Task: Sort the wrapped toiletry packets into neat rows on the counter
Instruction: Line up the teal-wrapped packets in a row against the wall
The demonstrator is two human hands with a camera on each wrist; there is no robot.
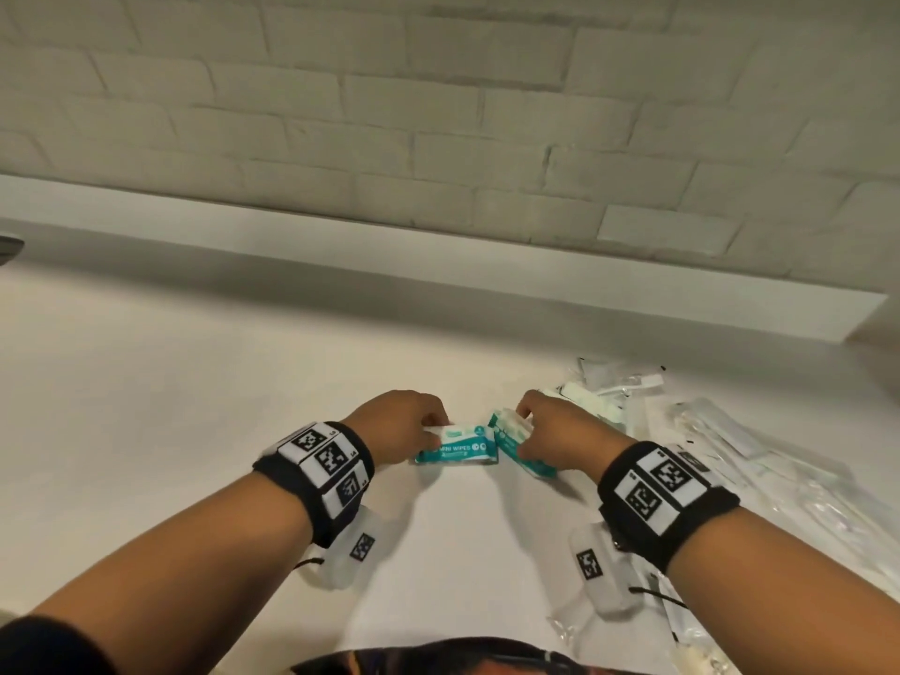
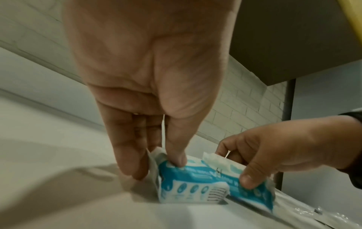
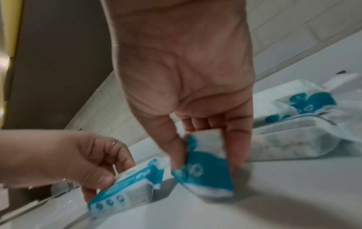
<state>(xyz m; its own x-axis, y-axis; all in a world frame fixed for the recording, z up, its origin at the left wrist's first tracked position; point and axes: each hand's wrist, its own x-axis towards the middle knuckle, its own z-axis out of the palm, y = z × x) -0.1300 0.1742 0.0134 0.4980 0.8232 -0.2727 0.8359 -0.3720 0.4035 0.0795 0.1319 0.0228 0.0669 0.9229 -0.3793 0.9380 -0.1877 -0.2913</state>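
Two teal-and-white mini wipes packets lie side by side on the white counter [image 1: 195, 382]. My left hand [image 1: 404, 426] pinches the left packet [image 1: 460, 445] between thumb and fingers; the same left packet [image 2: 188, 182] shows in the left wrist view under my left hand [image 2: 156, 162]. My right hand [image 1: 545, 426] pinches the right packet [image 1: 518, 448], which tilts on edge. In the right wrist view my right hand [image 3: 205, 155] holds that right packet [image 3: 205, 170], with the left packet [image 3: 127, 186] beside it.
A loose pile of clear and white wrapped toiletry packets [image 1: 730, 460] covers the counter to the right. More wipes packets [image 3: 305, 108] lie behind my right hand. A white brick wall [image 1: 438, 114] and a low ledge [image 1: 438, 270] bound the back.
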